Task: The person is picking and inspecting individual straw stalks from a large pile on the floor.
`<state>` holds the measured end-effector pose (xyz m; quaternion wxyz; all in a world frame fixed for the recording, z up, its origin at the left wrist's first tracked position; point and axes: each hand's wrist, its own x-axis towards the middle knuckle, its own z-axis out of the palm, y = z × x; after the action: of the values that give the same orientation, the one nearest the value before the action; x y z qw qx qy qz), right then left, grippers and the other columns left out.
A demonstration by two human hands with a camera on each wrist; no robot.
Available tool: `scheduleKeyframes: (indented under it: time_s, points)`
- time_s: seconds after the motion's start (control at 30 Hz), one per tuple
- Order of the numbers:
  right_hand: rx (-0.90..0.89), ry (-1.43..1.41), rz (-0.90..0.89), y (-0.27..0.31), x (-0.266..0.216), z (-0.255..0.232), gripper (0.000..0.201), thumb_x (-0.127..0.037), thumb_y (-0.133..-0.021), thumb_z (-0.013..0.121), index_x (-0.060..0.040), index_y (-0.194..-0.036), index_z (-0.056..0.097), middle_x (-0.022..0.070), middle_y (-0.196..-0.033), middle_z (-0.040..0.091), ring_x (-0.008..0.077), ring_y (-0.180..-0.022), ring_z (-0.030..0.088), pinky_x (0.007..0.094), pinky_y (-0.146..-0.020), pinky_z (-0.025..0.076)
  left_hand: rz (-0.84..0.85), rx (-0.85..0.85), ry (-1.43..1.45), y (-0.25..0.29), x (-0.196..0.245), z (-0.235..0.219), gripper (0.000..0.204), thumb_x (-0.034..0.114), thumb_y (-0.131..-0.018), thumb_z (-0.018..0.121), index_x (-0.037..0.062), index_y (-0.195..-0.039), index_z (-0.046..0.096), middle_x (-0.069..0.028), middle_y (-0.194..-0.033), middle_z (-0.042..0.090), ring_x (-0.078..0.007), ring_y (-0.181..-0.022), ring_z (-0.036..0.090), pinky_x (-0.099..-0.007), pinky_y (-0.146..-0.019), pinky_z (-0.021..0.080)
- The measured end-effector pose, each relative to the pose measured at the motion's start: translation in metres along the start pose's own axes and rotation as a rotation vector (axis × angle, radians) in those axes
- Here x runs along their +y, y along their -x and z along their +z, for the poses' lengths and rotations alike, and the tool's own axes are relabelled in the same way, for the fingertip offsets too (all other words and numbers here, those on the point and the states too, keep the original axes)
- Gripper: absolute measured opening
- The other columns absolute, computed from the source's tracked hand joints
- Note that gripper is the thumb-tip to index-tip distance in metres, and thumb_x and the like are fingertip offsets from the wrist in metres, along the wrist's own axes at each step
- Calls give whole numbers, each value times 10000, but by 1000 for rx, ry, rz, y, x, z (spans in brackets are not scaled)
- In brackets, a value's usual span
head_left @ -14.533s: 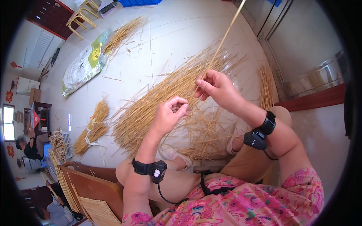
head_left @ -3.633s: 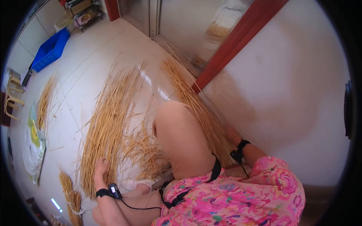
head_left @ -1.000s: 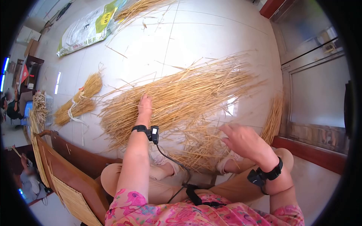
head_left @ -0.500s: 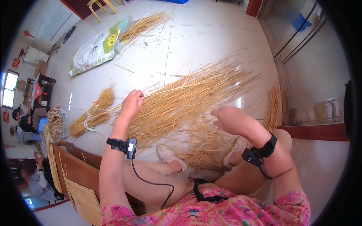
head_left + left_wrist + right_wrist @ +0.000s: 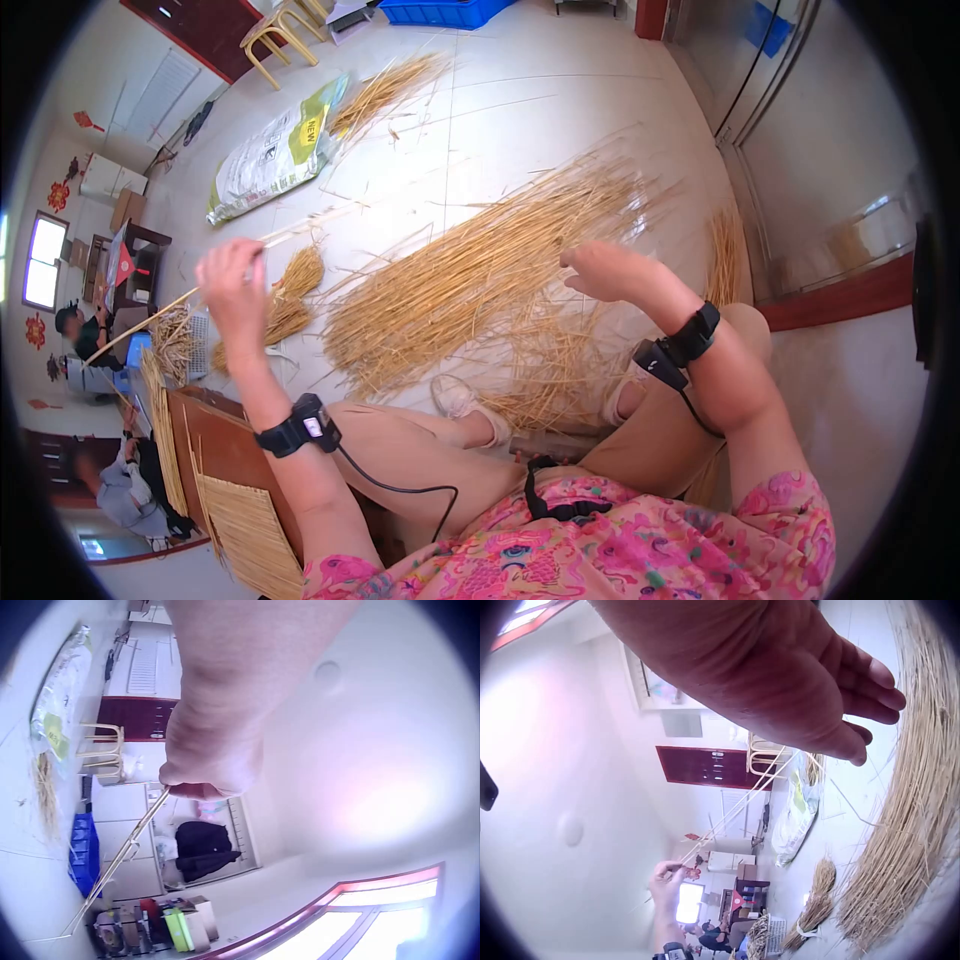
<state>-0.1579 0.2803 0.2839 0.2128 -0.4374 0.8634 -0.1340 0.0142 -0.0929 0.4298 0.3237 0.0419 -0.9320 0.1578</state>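
Stalks of slender golden straw (image 5: 132, 841) are sitting pinched in my left grip (image 5: 233, 288), my right grip (image 5: 610, 272) hovering slack; I'm seemingly sorting, next likely needing steadiness.

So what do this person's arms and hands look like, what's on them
The left hand and right hand are bare. Each side has a black wrist strap, black box and dark cable; the left box has a pale patch. The short sleeves are pink with multicoloured floral print.
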Motion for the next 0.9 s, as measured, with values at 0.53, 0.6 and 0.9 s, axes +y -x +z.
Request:
scheduleKeyframes:
  time_s: [0.53,0.6,0.9]
  points:
    - [276,-121,75,-5,-8,-27,243,-241,-829,571,-20,-915,623,199,-844,640,366,-825,616,431,-731,498,-82,328,-63,-34,-5,-5,170,8,-719,670,105,-859,660,-21,-918,648,-207,-870,582,-314,-787,445]
    - [300,-104,86,-4,-9,-29,240,-243,-830,569,-23,-909,626,195,-836,642,364,-816,618,433,-726,499,-73,395,-112,-46,-30,-20,167,11,-727,670,103,-867,668,-17,-925,653,-209,-861,585,-314,-778,454]
    - [302,-269,64,-5,-20,-36,222,-221,-828,579,-17,-888,641,186,-820,650,344,-806,626,422,-719,500,-332,519,156,-76,-21,-37,106,49,-785,665,63,-888,686,-36,-876,665,-151,-752,607,-263,-702,482]
